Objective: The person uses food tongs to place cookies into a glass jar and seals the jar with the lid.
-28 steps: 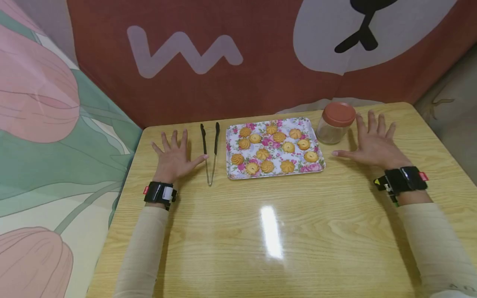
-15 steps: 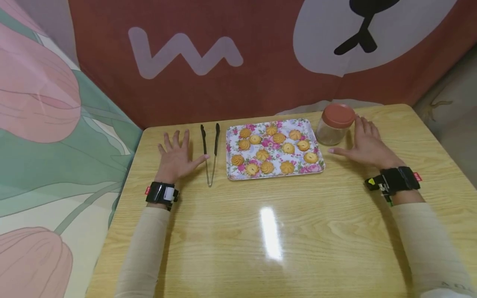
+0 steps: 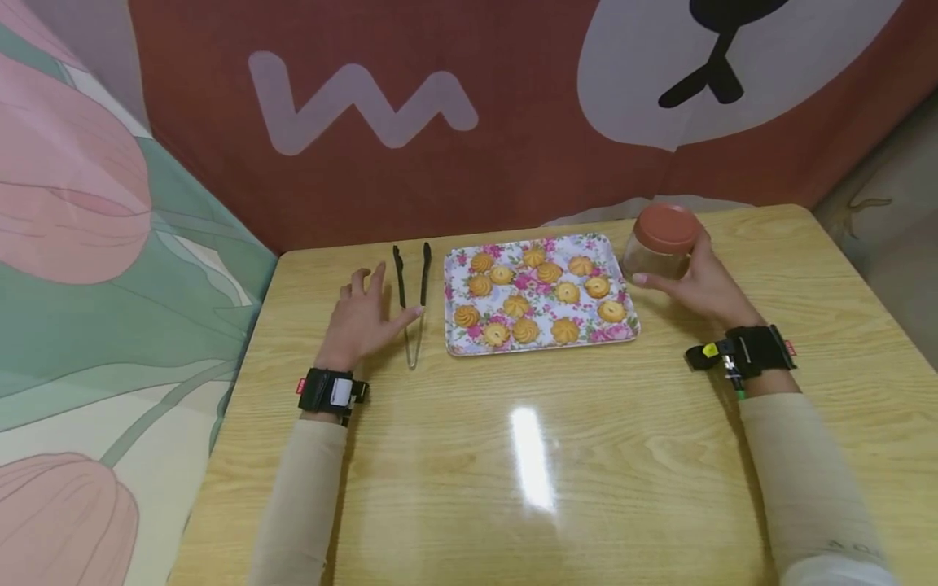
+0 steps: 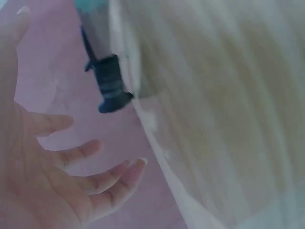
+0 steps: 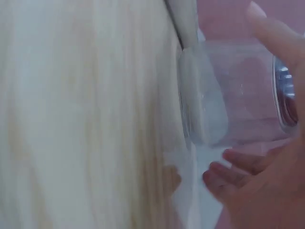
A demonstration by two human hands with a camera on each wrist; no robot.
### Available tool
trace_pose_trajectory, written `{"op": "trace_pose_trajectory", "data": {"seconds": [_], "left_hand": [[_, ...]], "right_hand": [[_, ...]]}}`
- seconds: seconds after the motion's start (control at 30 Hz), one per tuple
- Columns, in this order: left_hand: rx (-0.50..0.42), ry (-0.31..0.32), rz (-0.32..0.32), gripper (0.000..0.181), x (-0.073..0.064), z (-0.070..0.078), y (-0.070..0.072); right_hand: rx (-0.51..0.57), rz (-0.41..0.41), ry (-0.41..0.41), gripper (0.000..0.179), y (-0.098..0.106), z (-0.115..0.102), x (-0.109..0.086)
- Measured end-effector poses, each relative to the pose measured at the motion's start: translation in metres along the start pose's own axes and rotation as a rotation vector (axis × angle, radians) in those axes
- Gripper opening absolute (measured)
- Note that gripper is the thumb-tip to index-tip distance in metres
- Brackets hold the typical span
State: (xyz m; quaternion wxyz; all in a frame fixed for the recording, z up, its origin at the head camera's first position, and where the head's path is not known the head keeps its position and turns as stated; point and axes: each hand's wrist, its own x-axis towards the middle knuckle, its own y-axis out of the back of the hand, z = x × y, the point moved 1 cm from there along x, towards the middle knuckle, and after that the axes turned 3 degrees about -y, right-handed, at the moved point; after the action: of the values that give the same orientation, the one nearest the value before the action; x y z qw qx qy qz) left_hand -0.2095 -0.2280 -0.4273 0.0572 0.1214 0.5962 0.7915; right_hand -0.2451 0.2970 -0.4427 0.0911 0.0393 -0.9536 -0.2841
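A clear jar with a red lid stands upright at the back right. My right hand reaches around its right side, thumb in front and fingers behind. In the right wrist view, small gaps show between the jar and my thumb and fingertips. At the left, my left hand hovers beside the tongs, fingers loosely bent, its thumb over their metal arms. The black tong tips appear beyond the fingers in the left wrist view, with nothing held.
Between the hands lies a floral tray bearing several round piped cookies, spaced apart. Everything rests on a wood-grain table. A red printed wall covering rises right behind the table's back edge.
My right hand has moved left, from beside the jar to around it, its spread fingers drawing together. My left hand has shifted slightly right toward the tongs, fingers bending more.
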Motion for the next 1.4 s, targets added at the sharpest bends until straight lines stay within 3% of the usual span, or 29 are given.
{"op": "trace_pose_trajectory", "data": {"seconds": [0.1, 0.33, 0.47, 0.67, 0.97, 1.2, 1.4], "left_hand": [[-0.003, -0.036, 0.019, 0.103, 0.003, 0.011, 0.002], [0.004, -0.068, 0.066, 0.098, 0.017, 0.046, 0.011], [-0.019, -0.09, 0.1, 0.095, 0.019, 0.069, 0.016], [-0.063, -0.075, 0.068, 0.096, 0.02, 0.092, 0.018], [-0.183, -0.187, 0.101, 0.082, 0.018, 0.123, 0.029], [-0.176, -0.253, 0.115, 0.074, 0.01, 0.131, 0.037], [-0.173, -0.284, 0.165, 0.068, 0.005, 0.133, 0.047]], "right_hand": [[0.042, 0.063, -0.041, 0.104, -0.001, 0.001, 0.0], [0.14, 0.164, -0.045, 0.092, -0.002, -0.001, 0.0], [0.198, 0.183, -0.056, 0.086, -0.006, -0.01, -0.003], [0.243, 0.2, -0.029, 0.091, -0.009, -0.014, -0.002], [0.28, 0.201, -0.001, 0.091, -0.019, -0.01, 0.001], [0.266, 0.248, 0.017, 0.085, -0.014, -0.031, 0.0], [0.294, 0.239, 0.101, 0.085, -0.003, -0.059, 0.009]]}}
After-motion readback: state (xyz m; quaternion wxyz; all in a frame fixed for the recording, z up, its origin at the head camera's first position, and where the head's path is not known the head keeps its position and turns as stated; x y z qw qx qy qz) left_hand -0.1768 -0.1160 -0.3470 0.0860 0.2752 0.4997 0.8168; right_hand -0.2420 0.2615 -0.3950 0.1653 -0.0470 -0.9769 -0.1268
